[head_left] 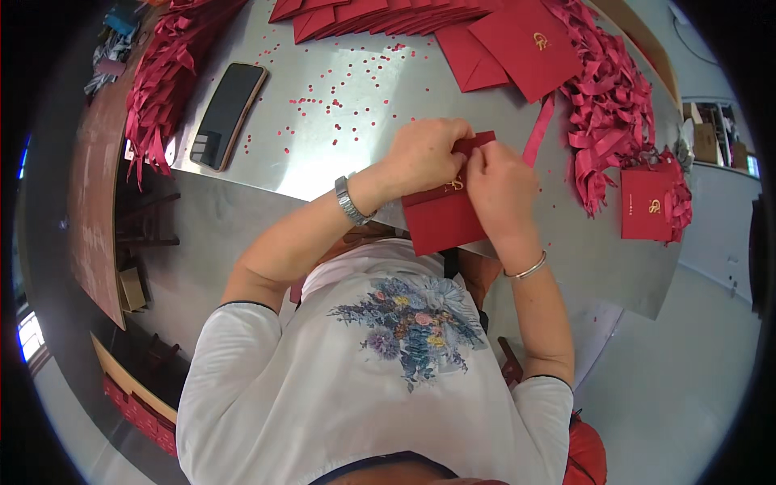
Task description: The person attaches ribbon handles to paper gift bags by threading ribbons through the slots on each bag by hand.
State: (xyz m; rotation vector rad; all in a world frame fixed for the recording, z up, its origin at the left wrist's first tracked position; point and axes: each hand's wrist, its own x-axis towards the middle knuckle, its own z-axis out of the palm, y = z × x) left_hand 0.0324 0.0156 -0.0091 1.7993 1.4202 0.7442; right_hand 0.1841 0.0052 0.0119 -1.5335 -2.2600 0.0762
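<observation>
A flat red paper bag (440,224) with gold print lies at the table's near edge, slanting toward me. My left hand (428,153) is closed on the bag's upper part, its fingertips bent over the top edge. Right beside it my right hand (503,190) is closed too, thumb and fingers pinched at the same edge. The fingers hide that spot, so whether a ribbon is between them cannot be seen. A strip of red ribbon (540,129) runs down from the stacked bags to just behind my right hand.
Stacked red bags (529,48) fill the far side of the metal table (315,162). Heaps of red ribbon (610,105) lie right, more ribboned bags (166,89) left. A phone (229,117), scattered red paper dots (335,105) and a ribboned bag (644,204) are also there.
</observation>
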